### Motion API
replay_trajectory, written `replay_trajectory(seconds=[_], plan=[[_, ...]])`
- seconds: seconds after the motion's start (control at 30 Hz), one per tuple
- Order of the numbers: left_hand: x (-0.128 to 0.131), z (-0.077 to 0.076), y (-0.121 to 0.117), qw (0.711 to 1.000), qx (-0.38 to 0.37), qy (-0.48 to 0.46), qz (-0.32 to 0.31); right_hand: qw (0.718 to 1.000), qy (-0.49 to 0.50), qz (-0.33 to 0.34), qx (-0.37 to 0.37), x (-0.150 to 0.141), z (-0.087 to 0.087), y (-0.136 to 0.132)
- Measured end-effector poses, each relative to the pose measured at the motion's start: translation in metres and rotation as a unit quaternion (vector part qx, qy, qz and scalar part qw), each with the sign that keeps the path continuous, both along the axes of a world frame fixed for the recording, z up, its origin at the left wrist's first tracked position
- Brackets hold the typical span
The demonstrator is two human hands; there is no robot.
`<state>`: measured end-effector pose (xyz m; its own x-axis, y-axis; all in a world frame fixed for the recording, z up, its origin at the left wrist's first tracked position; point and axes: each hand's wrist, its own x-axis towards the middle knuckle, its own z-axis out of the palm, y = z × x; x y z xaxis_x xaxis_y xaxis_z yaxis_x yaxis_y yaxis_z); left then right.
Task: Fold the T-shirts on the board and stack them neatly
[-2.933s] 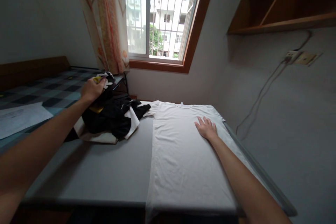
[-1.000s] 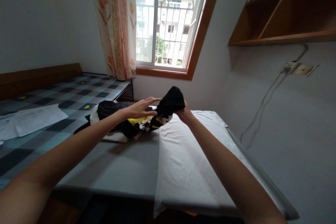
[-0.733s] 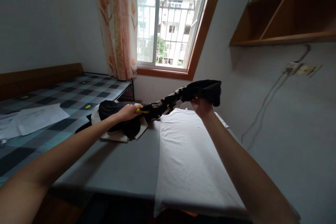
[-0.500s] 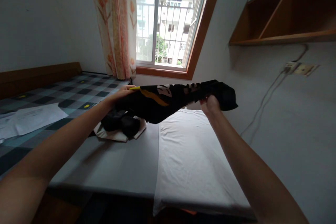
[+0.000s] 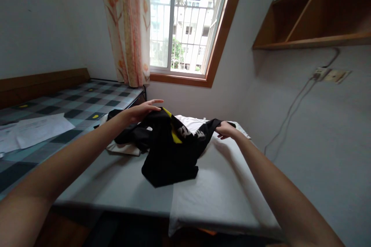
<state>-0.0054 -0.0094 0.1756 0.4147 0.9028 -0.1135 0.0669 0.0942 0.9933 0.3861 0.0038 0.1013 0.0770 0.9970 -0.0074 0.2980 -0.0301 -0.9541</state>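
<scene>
Black garment [image 5: 174,162] now droops over table [image 5: 124,189] and white T-shirt [image 5: 220,197]; earlier I saw it stretched higher, near level. Yellow patch, white print up top, lower part plain black. Right hand [image 5: 227,129], lower than before, pinches garment's right end. Left hand [image 5: 143,110] at upper left end, fingers extended; can't tell if gripping. Both arms reach forward. Clothes pile [image 5: 127,137] just behind, left.

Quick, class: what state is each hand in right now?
Left hand: fingers extended at the black garment; grip cannot be told.
Right hand: closed, holding the black garment.
</scene>
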Motion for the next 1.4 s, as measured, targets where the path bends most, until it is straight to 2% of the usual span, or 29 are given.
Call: replay_trajectory(seconds=[0.1,0.13,0.27,0.33,0.4,0.5,0.6,0.63,0.7,0.77,0.83,0.93,1.0,1.1,1.2,1.3,1.4], plan=[[0.011,-0.008,-0.003,0.999,-0.026,-0.006,-0.038,0.983,-0.153,0.086,-0.046,-0.010,-0.001,-0.007],[0.015,-0.009,-0.002,0.998,-0.026,-0.010,-0.050,0.977,-0.173,0.124,-0.022,-0.020,0.002,-0.010],[0.037,-0.012,-0.003,0.995,-0.003,-0.031,-0.092,0.949,-0.114,0.245,0.160,-0.075,0.021,-0.025],[0.048,-0.012,-0.005,0.994,0.004,-0.055,-0.098,0.931,-0.073,0.285,0.215,-0.101,0.029,-0.030],[0.056,-0.013,-0.007,0.993,0.004,-0.085,-0.084,0.923,-0.050,0.296,0.240,-0.119,0.036,-0.032],[0.065,-0.021,-0.009,0.991,0.022,-0.127,-0.017,0.936,-0.047,0.224,0.269,-0.126,0.043,-0.025],[0.070,-0.043,-0.013,0.987,0.097,-0.110,0.069,0.949,-0.032,0.071,0.305,-0.119,0.049,-0.013],[0.072,-0.052,-0.016,0.987,0.120,-0.076,0.073,0.950,-0.022,0.020,0.310,-0.116,0.051,-0.010],[0.076,-0.072,-0.024,0.987,0.154,0.007,0.034,0.949,-0.003,-0.060,0.309,-0.112,0.055,-0.006],[0.079,-0.088,-0.031,0.979,0.193,0.064,-0.017,0.949,0.014,-0.104,0.298,-0.108,0.058,-0.003],[0.080,-0.095,-0.033,0.968,0.233,0.092,-0.022,0.954,0.039,-0.116,0.272,-0.102,0.060,0.000],[0.073,-0.085,-0.023,0.965,0.239,0.105,0.032,0.965,0.093,-0.100,0.222,-0.084,0.064,0.002],[0.062,-0.068,-0.012,0.967,0.229,0.087,0.073,0.971,0.132,-0.064,0.188,-0.065,0.069,0.001],[0.041,-0.040,0.003,0.966,0.222,0.037,0.127,0.975,0.171,0.030,0.136,-0.032,0.074,-0.004],[0.023,-0.022,0.011,0.961,0.217,0.029,0.166,0.977,0.170,0.084,0.096,-0.007,0.074,-0.011],[0.014,-0.019,0.014,0.957,0.235,0.061,0.157,0.985,0.127,0.069,0.091,0.007,0.067,-0.015],[0.008,-0.021,0.015,0.952,0.257,0.133,0.095,0.993,0.047,-0.001,0.105,0.017,0.058,-0.014]])
